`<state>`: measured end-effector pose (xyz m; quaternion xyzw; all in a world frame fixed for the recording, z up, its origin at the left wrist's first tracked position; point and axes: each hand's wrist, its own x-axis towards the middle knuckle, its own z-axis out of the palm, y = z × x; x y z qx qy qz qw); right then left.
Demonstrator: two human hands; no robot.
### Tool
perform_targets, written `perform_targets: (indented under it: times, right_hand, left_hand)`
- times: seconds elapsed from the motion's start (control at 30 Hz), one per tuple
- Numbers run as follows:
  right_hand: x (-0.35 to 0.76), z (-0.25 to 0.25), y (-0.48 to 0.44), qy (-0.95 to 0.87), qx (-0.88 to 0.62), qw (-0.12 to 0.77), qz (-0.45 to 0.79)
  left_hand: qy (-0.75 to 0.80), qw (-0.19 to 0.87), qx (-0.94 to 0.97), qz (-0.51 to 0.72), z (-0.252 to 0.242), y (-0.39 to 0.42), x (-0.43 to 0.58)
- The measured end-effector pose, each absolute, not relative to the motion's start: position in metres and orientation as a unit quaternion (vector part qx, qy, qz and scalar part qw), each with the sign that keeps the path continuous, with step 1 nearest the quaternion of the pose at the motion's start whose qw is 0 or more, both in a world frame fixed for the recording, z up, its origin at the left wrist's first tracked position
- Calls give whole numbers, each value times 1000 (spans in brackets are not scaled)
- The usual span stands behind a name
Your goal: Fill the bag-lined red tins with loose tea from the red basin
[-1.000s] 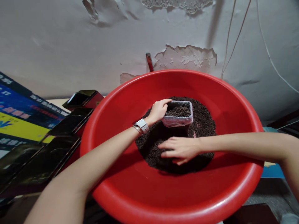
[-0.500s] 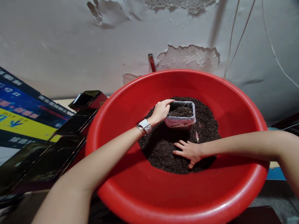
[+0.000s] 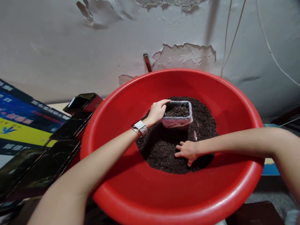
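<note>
A large red basin [image 3: 178, 200] holds a heap of dark, loose, grainy material [image 3: 161, 156]. Over the heap's far part is a clear plastic-lined container [image 3: 177, 122], partly filled with the same dark bits. My left hand [image 3: 158, 112], with a pale watch on its wrist, grips the container's left rim. Nearer the front, my right hand [image 3: 187, 152] lies palm down on the heap with its fingers apart and their tips partly sunk in. Whether anything is under that palm is hidden.
Several dark, shiny open boxes [image 3: 51, 156] stand left of the basin, beside a blue and yellow printed box [image 3: 25, 125]. Behind is a wall with peeling paint [image 3: 185, 57] and hanging cords [image 3: 269, 47].
The whole view has shifted slightly, so the basin appears further left. My right hand's fingertips have gone deeper into the dark material. My left hand keeps its hold on the container.
</note>
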<state>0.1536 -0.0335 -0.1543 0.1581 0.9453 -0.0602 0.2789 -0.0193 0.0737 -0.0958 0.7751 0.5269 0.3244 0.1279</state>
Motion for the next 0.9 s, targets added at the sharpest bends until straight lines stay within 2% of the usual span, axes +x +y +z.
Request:
perform_targets:
  times: [0.13,0.23,0.4,0.53,0.67,0.9]
  right_hand:
    - [154,-152,-32,939,143,302,-78]
    - [150,-146,-28,946,140,276,-100]
    - [137,-107,-22,970,155,128,-134]
    - [136,-70,-11,973,165,-38,-159]
    - [149,-55,15,947,202,-202,-145]
    - [168,-74,66,877,334,-331,-103]
  left_hand:
    - [526,131,776,322,-96,74,-20]
    - [525,132,777,321,-97,74,-20]
    - [523,132,777,325,-98,75,-20]
    - [524,135,773,330,-99,74,-20]
    - [518,142,778,325,-97,73,-20]
    - [524,125,778,323,-97,74,-19]
